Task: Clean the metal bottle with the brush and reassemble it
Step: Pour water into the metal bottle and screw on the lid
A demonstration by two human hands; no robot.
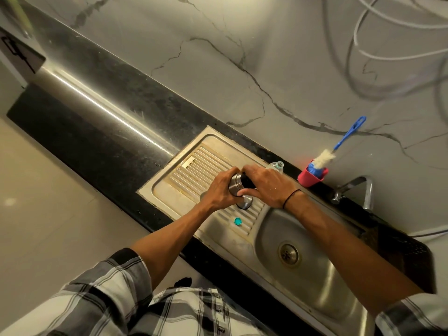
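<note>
The metal bottle [235,186] is held above the ribbed steel drainboard [194,166]. My left hand [221,190] grips its shiny body. My right hand [266,184] is curled round its black top end [246,181]. A round metal cap [245,202] sits on the drainboard just below my hands. The bottle brush [339,144], blue handle and white bristles, stands in a red cup [311,178] at the back by the wall, apart from both hands.
A small teal cap [238,221] lies on the drainboard near the sink basin [315,275]. A clear plastic bottle [277,165] stands behind my right hand. The tap [361,190] rises at the back right. Black countertop [97,132] stretches left.
</note>
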